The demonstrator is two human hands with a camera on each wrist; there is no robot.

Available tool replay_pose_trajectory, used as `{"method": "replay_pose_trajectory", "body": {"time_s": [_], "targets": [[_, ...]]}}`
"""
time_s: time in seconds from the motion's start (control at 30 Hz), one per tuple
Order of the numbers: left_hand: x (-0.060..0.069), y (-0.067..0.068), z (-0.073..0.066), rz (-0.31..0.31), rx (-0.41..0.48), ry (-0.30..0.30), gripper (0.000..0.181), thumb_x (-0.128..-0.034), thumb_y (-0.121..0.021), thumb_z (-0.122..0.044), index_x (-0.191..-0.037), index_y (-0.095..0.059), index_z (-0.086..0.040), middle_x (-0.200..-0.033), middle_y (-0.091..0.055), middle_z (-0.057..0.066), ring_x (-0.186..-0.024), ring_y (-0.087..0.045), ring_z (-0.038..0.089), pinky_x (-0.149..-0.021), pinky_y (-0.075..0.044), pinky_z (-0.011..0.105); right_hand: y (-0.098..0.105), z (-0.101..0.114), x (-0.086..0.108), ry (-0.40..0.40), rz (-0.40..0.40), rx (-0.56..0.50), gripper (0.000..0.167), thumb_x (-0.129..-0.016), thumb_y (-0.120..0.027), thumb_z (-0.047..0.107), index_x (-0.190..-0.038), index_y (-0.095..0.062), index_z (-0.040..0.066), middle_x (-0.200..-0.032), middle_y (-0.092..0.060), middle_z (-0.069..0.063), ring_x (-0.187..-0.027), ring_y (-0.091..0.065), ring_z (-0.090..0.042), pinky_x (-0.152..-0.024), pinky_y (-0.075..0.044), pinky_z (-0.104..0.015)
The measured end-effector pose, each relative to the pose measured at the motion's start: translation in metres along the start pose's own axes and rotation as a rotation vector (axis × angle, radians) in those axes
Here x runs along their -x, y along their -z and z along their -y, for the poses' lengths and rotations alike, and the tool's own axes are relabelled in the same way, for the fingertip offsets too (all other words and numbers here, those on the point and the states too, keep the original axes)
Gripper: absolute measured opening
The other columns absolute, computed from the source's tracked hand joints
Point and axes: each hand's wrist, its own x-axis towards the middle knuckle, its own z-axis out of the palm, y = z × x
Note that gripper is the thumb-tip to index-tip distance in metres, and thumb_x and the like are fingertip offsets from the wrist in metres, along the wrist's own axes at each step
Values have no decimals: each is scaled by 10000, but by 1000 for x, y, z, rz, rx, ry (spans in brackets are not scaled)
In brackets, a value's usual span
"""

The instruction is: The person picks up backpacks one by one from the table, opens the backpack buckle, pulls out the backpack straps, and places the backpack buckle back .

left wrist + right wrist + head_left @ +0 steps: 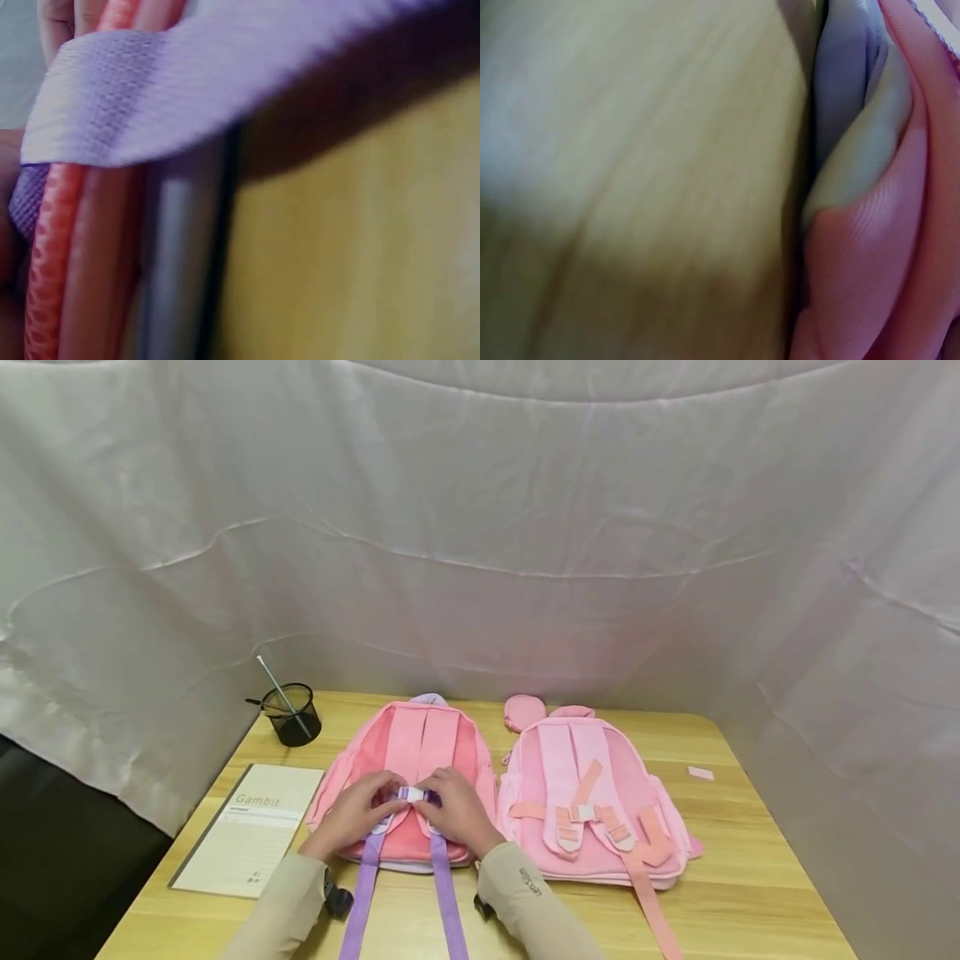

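A coral-pink backpack (480, 743) lies with its shoulder straps facing up. Over its middle, a white buckle (412, 793) on a short purple strap spans the gap between the two hands. The left hand (358, 810) pinches the buckle's left end, and the right hand (456, 808) pinches its right end. Two long purple webbing straps (447, 893) trail from the backpack toward the near edge. In the left wrist view, purple webbing (195, 90) crosses the backpack's coral edge. The right wrist view shows the backpack's pink side (862, 262) beside the table.
A light-pink backpack (525, 843) with a joined white buckle (583, 812) lies to the right, a round pink pouch (523, 712) behind it. At left are a notebook (247, 835) and a black mesh pen cup (296, 727). A small pink piece (701, 772) lies far right.
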Motion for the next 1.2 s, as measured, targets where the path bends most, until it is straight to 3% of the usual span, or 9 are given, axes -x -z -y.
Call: {"method": "replay_pose_trajectory", "body": {"time_s": [0.47,0.67,1.2], "targets": [[9,-8,4,-62,41,23,155,-959,-750,-305,-1097,-680,-298,-969,-644,-141,-830,-563,51,-756,-492,246,-1,-1,2,26,-14,11,198,-940,-756,293,-1086,-772,160,-993,-678,30,-987,-590,-139,-910,-501,-307],[7,-8,5,-62,47,-9,147,-966,-734,-343,-1094,-683,-293,-989,-652,-151,-850,-578,50,-789,-507,263,-2,-2,1,27,-26,1,180,-933,-762,276,-1063,-769,152,-993,-688,29,-984,-592,-145,-910,-500,-314],[8,-5,2,-52,26,25,143,-964,-740,-330,-1091,-679,-309,-992,-648,-155,-862,-571,60,-811,-508,281,-1,0,0,60,-24,33,129,-920,-757,247,-1001,-734,149,-968,-666,28,-970,-583,-164,-909,-497,-329]]}}
